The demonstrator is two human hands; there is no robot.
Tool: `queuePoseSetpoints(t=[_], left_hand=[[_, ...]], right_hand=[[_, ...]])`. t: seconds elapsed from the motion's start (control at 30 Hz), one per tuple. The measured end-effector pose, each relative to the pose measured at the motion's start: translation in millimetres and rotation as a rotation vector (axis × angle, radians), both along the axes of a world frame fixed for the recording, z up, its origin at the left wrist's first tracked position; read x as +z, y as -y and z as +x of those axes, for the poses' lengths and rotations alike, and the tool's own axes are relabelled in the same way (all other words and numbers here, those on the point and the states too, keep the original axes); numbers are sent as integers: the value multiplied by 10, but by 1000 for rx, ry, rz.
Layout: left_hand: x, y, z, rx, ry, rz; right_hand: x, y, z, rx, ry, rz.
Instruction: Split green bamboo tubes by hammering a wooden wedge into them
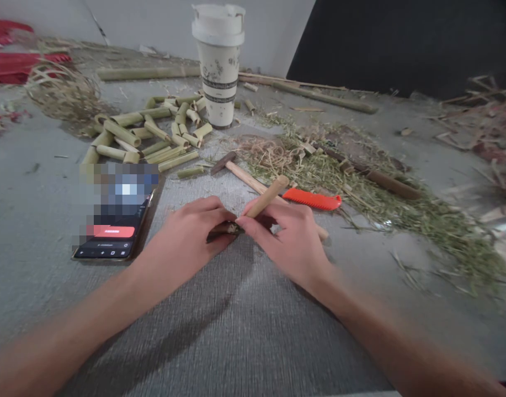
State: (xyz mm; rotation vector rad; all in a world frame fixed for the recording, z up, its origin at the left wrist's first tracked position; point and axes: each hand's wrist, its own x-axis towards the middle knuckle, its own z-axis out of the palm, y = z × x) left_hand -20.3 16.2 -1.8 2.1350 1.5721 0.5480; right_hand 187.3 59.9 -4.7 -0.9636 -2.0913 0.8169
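Note:
My left hand (195,226) is closed around a short brownish piece (223,228) that looks like bamboo, most of it hidden by the fingers. Pinched in my right hand (288,234) is a pale round wooden handle (270,196), slanting up to the right. Its lower end meets the brownish piece where both hands come together; what is on that end cannot be made out. Just behind my right hand lies a hammer (246,176), its head to the left and its shaft passing behind the fingers. An orange-red ridged grip (313,199) lies beside it.
A phone (116,220) lies left of my hands. Behind are several cut bamboo pieces (153,132) and a lidded paper cup (219,66). Green and tan shavings (352,176) spread to the right, with a brown stick (393,184) among them. Long bamboo poles (149,73) lie at the back.

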Motion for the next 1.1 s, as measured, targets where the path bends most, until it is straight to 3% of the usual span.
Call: queuePoseSetpoints(t=[0.53,1.1], left_hand=[[-49,-5,-15,-3,71,42],[-37,-6,-6,8,54,28]], right_hand=[[0,13,-6,17,25,113],[20,24,-14,14,53,110]])
